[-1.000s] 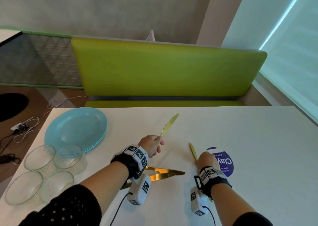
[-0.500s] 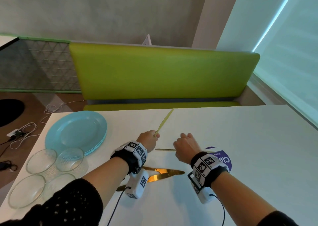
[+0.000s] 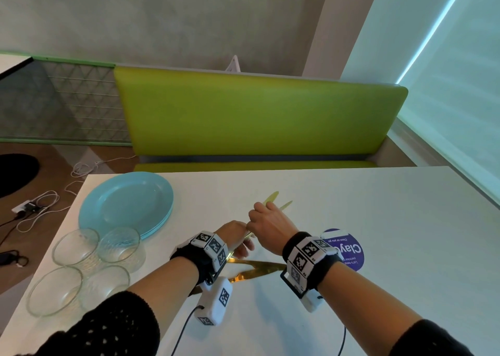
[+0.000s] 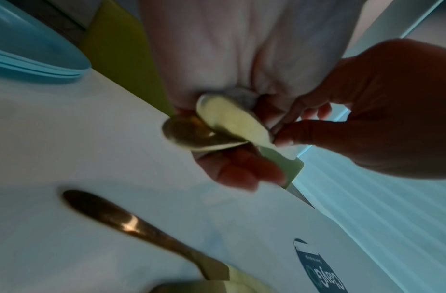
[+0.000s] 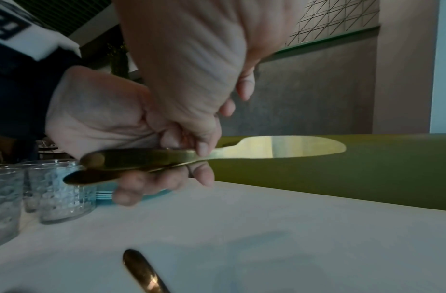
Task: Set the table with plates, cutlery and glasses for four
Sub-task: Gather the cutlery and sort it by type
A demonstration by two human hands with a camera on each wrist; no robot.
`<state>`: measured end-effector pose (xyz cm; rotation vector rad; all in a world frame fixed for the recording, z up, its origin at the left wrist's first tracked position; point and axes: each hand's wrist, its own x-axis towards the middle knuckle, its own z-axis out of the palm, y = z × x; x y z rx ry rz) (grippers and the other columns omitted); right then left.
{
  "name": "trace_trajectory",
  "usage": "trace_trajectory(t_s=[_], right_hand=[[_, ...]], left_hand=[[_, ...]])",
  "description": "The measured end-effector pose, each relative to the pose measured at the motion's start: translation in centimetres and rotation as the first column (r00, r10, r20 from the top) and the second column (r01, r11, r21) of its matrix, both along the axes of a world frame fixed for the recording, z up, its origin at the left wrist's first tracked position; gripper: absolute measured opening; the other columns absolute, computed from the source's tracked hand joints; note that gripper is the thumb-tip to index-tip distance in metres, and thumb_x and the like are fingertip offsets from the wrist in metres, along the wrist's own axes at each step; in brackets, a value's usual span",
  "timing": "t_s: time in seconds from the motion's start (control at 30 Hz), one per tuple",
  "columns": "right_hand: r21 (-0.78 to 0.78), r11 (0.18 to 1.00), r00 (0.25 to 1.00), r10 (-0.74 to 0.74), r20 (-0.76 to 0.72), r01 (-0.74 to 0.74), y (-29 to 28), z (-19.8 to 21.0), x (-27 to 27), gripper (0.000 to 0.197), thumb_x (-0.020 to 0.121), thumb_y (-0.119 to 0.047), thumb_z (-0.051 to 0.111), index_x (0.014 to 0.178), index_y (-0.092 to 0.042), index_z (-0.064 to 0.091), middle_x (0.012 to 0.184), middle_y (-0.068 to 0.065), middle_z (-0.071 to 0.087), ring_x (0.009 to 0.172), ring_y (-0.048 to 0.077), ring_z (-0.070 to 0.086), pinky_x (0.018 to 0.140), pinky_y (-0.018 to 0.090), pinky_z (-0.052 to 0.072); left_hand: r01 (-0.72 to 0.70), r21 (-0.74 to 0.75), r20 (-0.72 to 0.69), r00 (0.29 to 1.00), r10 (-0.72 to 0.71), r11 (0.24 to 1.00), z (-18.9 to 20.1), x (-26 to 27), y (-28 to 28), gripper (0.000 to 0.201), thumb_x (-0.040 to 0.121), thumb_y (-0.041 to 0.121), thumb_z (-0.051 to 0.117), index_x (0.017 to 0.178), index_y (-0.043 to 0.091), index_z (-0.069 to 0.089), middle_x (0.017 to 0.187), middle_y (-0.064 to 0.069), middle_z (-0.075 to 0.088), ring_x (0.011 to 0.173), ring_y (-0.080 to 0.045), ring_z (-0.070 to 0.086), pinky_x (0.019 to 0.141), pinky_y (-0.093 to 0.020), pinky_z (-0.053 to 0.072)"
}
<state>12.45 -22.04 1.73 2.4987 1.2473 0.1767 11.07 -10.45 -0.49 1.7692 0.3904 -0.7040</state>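
Observation:
My left hand point(image 3: 239, 243) grips the handles of two gold knives point(image 4: 224, 126) just above the white table point(image 3: 351, 288). Their blades point(image 3: 272, 197) point away from me. My right hand point(image 3: 259, 217) reaches over from the right and pinches the upper knife point(image 5: 279, 147) at its neck, thumb on top. More gold knives point(image 3: 259, 270) lie on the table under my wrists. A stack of teal plates point(image 3: 127, 206) sits at the far left of the table. Several clear glasses point(image 3: 78, 247) stand in front of the plates.
A green bench point(image 3: 257, 117) runs along the table's far edge. A purple round sticker point(image 3: 349, 252) lies on the table under my right wrist. Cables point(image 3: 35, 209) trail on the floor to the left. A window blind point(image 3: 460, 98) fills the right.
My right hand lifted a knife off the table by the sticker and carried it left. That knife now lies beside the one in my left hand, blades side by side.

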Motion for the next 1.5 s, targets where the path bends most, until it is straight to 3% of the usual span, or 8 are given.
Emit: trace_trajectory(t_s=[0.27, 0.43, 0.67, 0.93, 1.13, 1.3, 1.4, 1.5], right_hand=[[0.126, 0.992, 1.0, -0.019, 0.017, 0.017, 1.4, 0.0, -1.0, 0.022, 0.043, -0.029, 0.086, 0.051, -0.025, 0.067, 0.055, -0.01, 0.057, 0.057, 0.011, 0.057, 0.051, 0.022, 0.046], [0.397, 0.858, 0.944, -0.284, -0.166, 0.327, 1.8, -0.9, -1.5, 0.014, 0.063, -0.023, 0.083, 0.072, -0.019, 0.073, 0.071, -0.003, 0.068, 0.073, 0.018, 0.065, 0.063, 0.025, 0.051], [-0.105, 0.447, 0.276, -0.701, -0.658, 0.888, 3.7, -5.1, -6.1, 0.038, 0.092, -0.037, 0.054, 0.117, -0.009, 0.059, 0.119, 0.008, 0.063, 0.109, 0.023, 0.062, 0.085, 0.029, 0.05], [-0.197, 0.163, -0.044, -0.654, -0.755, 0.967, 7.5, -8.1, -8.3, 0.052, 0.097, -0.045, 0.039, 0.123, -0.003, 0.056, 0.129, 0.013, 0.058, 0.119, 0.026, 0.056, 0.096, 0.032, 0.044], [-0.179, 0.017, -0.13, -0.624, -0.77, 0.984, 7.3, -7.7, -9.4, 0.038, 0.094, -0.034, 0.05, 0.117, -0.006, 0.062, 0.123, 0.01, 0.062, 0.114, 0.025, 0.059, 0.086, 0.026, 0.047], [-0.241, -0.006, -0.209, -0.519, -0.829, 0.971, 6.4, -6.9, -10.2, 0.039, 0.094, -0.011, 0.049, 0.132, -0.003, 0.05, 0.135, 0.013, 0.052, 0.124, 0.024, 0.053, 0.048, 0.006, 0.042], [-0.224, -0.121, -0.254, -0.511, -0.821, 0.967, 6.4, -7.5, -11.0, 0.037, 0.094, -0.019, 0.046, 0.126, -0.001, 0.054, 0.13, 0.017, 0.056, 0.12, 0.029, 0.055, 0.09, 0.024, 0.049], [-0.157, -0.107, -0.189, -0.604, -0.774, 0.982, 6.0, -8.4, -12.4, 0.036, 0.095, -0.019, 0.045, 0.125, -0.002, 0.055, 0.129, 0.015, 0.056, 0.12, 0.03, 0.055, 0.097, 0.033, 0.045]], left_hand=[[0.005, -0.04, -0.084, 0.996, -0.009, 0.999, -0.3, -1.0, 2.1, 0.025, 0.091, 0.021, 0.035, 0.076, 0.011, 0.052, 0.052, 0.001, 0.033, 0.037, -0.01, 0.023, 0.043, -0.02, 0.019], [0.007, -0.02, -0.076, 0.997, -0.008, 1.0, -0.7, -2.1, 3.7, 0.025, 0.094, 0.029, 0.034, 0.088, 0.012, 0.051, 0.054, 0.002, 0.029, 0.041, -0.009, 0.019, 0.04, -0.017, 0.018], [-0.09, -0.059, 0.055, 0.994, 0.093, 0.994, -0.6, -3.4, 6.5, 0.032, 0.099, 0.008, 0.024, 0.076, 0.019, 0.043, 0.062, 0.001, 0.033, 0.047, -0.014, 0.027, 0.04, -0.016, 0.025], [-0.073, -0.009, 0.144, 0.987, 0.074, 0.997, -2.3, -5.1, 10.2, 0.03, 0.1, 0.016, 0.027, 0.081, 0.018, 0.05, 0.07, -0.001, 0.044, 0.05, -0.012, 0.036, 0.05, -0.022, 0.038], [-0.022, -0.005, 0.146, 0.989, 0.023, 1.0, -2.6, -6.3, 11.5, 0.023, 0.101, 0.014, 0.028, 0.095, 0.012, 0.05, 0.073, 0.0, 0.046, 0.058, -0.011, 0.04, 0.056, -0.021, 0.041], [0.006, -0.01, 0.153, 0.988, -0.004, 1.0, -2.7, -6.9, 11.6, 0.023, 0.101, 0.014, 0.028, 0.093, 0.012, 0.049, 0.074, 0.0, 0.049, 0.063, -0.011, 0.044, 0.059, -0.021, 0.043], [0.014, -0.022, 0.158, 0.987, -0.01, 1.0, -2.4, -7.0, 11.3, 0.025, 0.101, 0.015, 0.028, 0.089, 0.014, 0.05, 0.074, -0.001, 0.05, 0.062, -0.011, 0.045, 0.059, -0.022, 0.045], [0.016, -0.045, 0.162, 0.987, -0.008, 0.999, -2.0, -7.1, 11.0, 0.024, 0.101, 0.014, 0.028, 0.089, 0.012, 0.049, 0.074, -0.002, 0.051, 0.061, -0.012, 0.046, 0.058, -0.022, 0.045]])
